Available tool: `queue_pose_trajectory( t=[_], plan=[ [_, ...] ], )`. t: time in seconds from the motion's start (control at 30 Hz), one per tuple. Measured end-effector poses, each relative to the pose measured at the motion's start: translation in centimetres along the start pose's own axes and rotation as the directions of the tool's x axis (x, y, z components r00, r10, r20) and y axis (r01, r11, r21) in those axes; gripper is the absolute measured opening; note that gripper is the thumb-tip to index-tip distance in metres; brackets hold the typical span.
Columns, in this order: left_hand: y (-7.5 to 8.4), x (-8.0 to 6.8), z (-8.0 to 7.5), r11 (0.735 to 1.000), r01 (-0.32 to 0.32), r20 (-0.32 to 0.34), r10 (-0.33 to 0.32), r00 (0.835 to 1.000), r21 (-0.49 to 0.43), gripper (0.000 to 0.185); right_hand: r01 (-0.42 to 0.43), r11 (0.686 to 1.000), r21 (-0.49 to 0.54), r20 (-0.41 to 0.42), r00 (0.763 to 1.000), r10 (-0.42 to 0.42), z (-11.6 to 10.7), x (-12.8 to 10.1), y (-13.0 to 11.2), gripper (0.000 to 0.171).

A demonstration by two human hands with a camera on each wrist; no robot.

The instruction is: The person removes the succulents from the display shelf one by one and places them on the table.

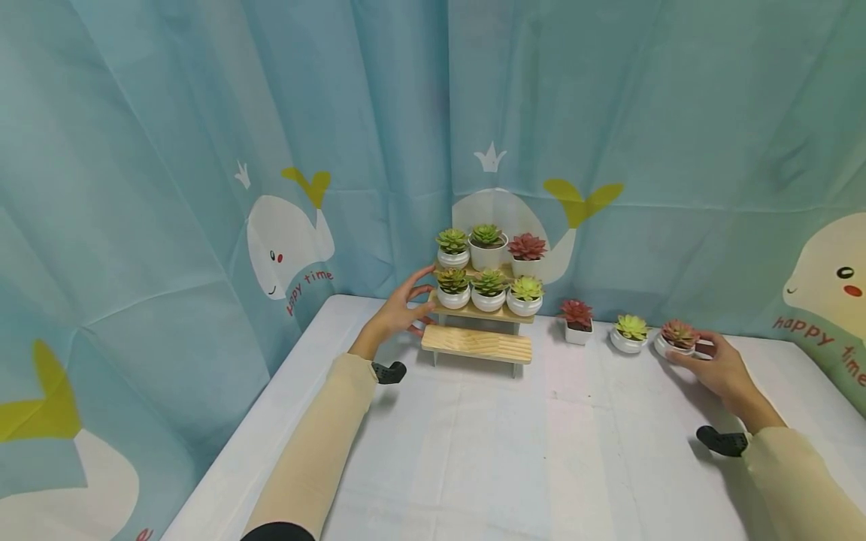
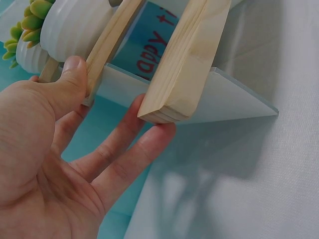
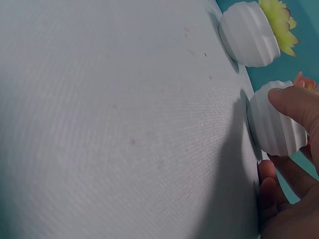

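While the left hand [image 1: 399, 314] sits at the left end of the wooden stand [image 1: 482, 324], its thumb [image 2: 74, 74] presses the edge of the middle shelf and its straightened fingers [image 2: 133, 149] lie against the end of the bottom shelf [image 2: 184, 69], as the left wrist view shows; the hand is spread, not clamped round the wood. Just above the thumb stands a white pot with a green plant [image 2: 70, 25], one of three on the middle shelf, and three more pots stand on the top shelf beyond the fingertips.

Well apart to the right, the right hand [image 1: 717, 368] curls round the pink plant pot [image 1: 677, 340] on the white tablecloth [image 1: 514, 451]. In the right wrist view its thumb [image 3: 294, 102] rests on the ribbed side of that pot [image 3: 271, 124] and the other fingers bend in below it, so the pot sits in a loose grip, standing upright on the cloth. Just past the fingertips, toward the stand, sits a yellow-green plant pot [image 1: 631, 333], and beyond that a red plant pot [image 1: 577, 321], both near but untouched. Behind everything hangs a blue curtain [image 1: 203, 150] printed with whales.
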State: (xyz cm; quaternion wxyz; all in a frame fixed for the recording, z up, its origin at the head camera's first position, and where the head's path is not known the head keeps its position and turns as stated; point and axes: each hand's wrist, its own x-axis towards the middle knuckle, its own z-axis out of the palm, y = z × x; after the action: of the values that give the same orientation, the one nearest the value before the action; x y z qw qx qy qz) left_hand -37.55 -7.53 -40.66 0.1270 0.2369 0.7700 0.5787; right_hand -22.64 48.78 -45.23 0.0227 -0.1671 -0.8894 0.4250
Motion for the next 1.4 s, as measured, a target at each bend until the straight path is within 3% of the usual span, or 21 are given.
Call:
queue_pose_trajectory(
  t=[0.6,0.9,1.13,1.4],
  plan=[
    [0.1,0.1,0.1,1.0,0.0,0.006,0.0,1.0,-0.006,0.075,0.02,1.0,-0.012,0.011,1.0,-0.02,-0.3,0.1,0.1,0.098],
    [-0.1,0.2,0.1,1.0,-0.007,0.008,0.007,1.0,-0.016,0.075,0.031,0.993,-0.113,0.112,0.994,-0.019,-1.5,-0.2,-0.5,0.113],
    [-0.3,0.1,0.1,1.0,-0.01,0.014,0.01,1.0,-0.021,0.074,0.097,0.984,-0.15,0.207,0.976,-0.064,-2.3,-0.8,-1.1,0.112],
    [-0.2,0.0,0.0,1.0,-0.01,0.012,0.01,1.0,-0.019,0.075,0.213,0.952,-0.219,0.228,0.96,-0.162,-3.5,-1.9,-3.2,0.11]
  ],
)
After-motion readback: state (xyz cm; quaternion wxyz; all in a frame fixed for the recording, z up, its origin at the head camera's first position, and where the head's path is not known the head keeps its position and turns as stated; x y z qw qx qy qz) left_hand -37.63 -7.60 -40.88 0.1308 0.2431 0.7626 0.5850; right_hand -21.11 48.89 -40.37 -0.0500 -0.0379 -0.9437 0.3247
